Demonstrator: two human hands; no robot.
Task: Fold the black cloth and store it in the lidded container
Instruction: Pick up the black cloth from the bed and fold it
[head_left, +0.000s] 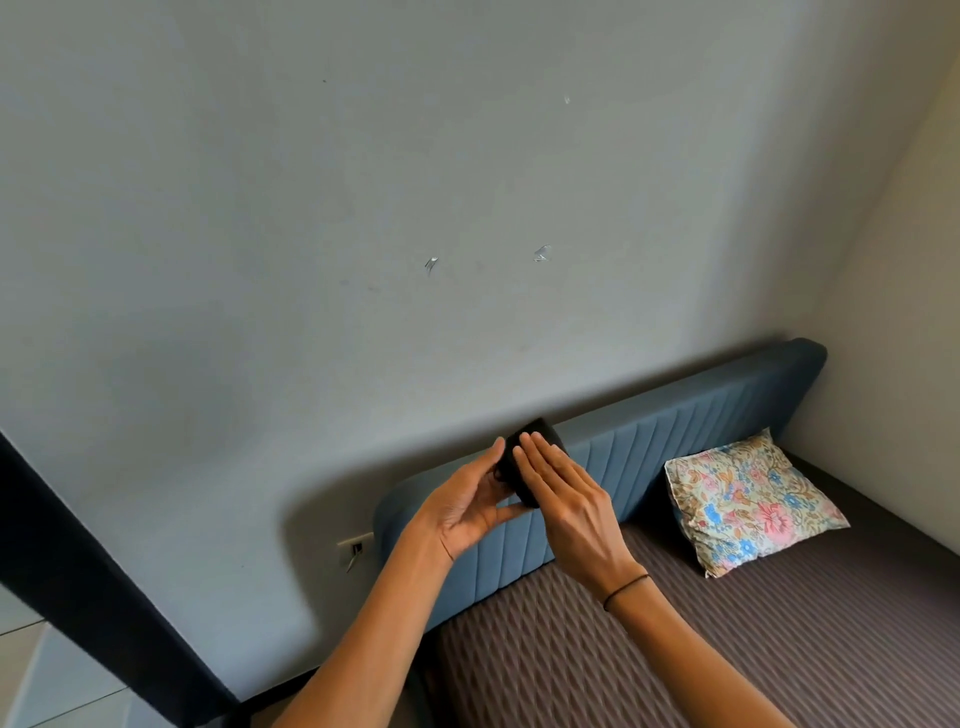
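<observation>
We've got the black cloth sandwiched between our flat right hand and cupped left hand, pressing it compact for storing.

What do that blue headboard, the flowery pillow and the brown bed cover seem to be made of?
The headboard looks like padded upholstery, matt blue fabric or perhaps faux leather, stitched into vertical channels. The pillow seems a thin printed cotton-like cloth, slightly crumpled. The bed cover appears to be a woven or quilted textile with a raised zigzag pattern, dull finish.
</observation>
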